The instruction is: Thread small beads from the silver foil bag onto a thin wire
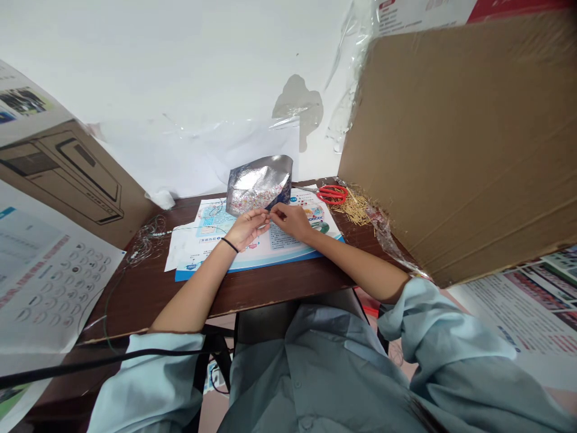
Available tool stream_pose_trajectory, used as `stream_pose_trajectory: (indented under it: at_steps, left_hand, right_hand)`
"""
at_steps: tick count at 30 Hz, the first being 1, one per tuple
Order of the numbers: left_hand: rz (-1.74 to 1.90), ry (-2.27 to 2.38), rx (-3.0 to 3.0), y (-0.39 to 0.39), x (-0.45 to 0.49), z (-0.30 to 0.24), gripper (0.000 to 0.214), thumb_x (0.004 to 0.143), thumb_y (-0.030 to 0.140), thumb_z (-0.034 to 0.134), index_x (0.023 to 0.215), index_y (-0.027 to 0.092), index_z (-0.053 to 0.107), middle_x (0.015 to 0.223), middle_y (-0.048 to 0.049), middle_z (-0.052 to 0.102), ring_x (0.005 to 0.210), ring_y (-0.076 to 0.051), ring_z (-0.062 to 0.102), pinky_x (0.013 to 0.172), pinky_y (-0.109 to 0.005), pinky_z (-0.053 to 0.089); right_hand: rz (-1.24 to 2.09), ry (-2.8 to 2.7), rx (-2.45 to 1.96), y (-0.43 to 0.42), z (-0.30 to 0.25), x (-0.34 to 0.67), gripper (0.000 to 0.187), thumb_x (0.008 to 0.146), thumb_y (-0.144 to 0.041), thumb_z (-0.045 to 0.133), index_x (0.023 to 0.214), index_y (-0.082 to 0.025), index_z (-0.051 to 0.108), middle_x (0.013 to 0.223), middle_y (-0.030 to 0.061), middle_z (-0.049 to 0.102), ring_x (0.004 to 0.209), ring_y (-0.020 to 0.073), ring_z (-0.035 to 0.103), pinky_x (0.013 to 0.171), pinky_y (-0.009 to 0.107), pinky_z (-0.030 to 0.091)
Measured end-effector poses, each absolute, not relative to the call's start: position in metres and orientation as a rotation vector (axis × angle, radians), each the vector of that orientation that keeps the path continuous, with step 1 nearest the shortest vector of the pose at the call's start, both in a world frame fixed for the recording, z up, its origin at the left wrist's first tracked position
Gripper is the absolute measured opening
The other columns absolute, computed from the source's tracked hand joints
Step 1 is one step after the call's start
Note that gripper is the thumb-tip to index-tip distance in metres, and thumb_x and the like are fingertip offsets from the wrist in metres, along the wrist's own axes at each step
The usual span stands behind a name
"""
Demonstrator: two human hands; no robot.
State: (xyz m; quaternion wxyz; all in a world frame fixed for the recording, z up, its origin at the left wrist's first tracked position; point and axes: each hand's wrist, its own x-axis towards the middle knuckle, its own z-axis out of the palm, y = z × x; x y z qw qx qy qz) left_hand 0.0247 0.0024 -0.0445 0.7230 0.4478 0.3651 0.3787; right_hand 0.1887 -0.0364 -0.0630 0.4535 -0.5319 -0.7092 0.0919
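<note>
My left hand point(249, 229) and my right hand point(291, 221) meet over the printed sheets, fingertips pinched close together. What sits between the fingertips is too small to make out. A thin thread point(193, 227) runs leftward from near my left hand, with small pale beads strung on it. Just behind my hands lies an open silver foil bag point(259, 174) with many small colourful beads point(259, 198) in it. Both hands are closed, with the fingers bent. A dark band circles my left wrist.
Red-handled scissors point(332, 194) rest at the right, beside a pile of thin golden sticks point(354, 207). Tangled clear thread point(151, 234) lies on the left of the brown table point(270, 288). Cardboard walls point(451, 132) close in the right side, and a printed box point(85, 174) the left.
</note>
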Motion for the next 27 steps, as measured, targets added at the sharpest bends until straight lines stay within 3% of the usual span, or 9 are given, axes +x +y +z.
stream_pose_trajectory:
  at_steps: [27]
  left_hand:
    - [0.808,0.86,1.002,-0.0003,0.0271,-0.042,0.01,0.078,0.016,0.073,0.076,0.012,0.064,0.071,-0.0019,0.065,0.062,-0.006,0.059,0.072,-0.024,0.055]
  right_hand:
    - [0.208,-1.8,-1.303,-0.0365,-0.0628,0.1891,0.017,0.089,-0.031,0.055,0.09,-0.019,0.067,0.072,-0.0004,0.067,0.064,0.0116,0.056,0.065,0.022,0.038]
